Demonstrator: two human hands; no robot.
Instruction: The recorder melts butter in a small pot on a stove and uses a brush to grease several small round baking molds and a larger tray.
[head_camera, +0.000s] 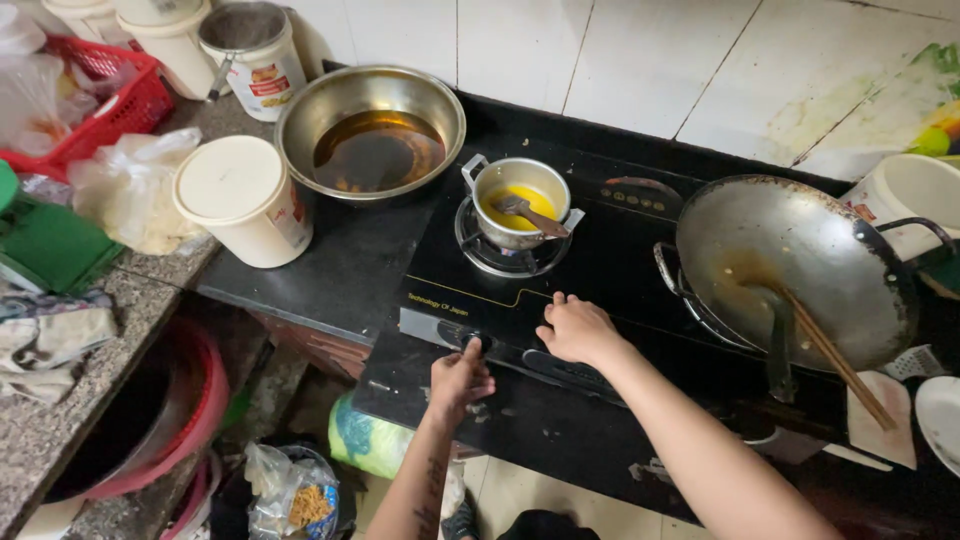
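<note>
Currently left hand (458, 376) pinches black round knob (474, 341) at stove (440, 270) front edge; right hand (578, 330) rests beside, fingers curled, holding nothing.

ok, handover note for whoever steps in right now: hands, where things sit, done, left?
Left hand: on the stove knob at the front edge, gripping it.
Right hand: resting flat on the black stovetop, holding nothing.
Small pot: on the left burner, yellow liquid and a spoon inside.
Wok: on the right, emptied, with chopsticks.
Flame: cannot tell whether it is lit.
</note>
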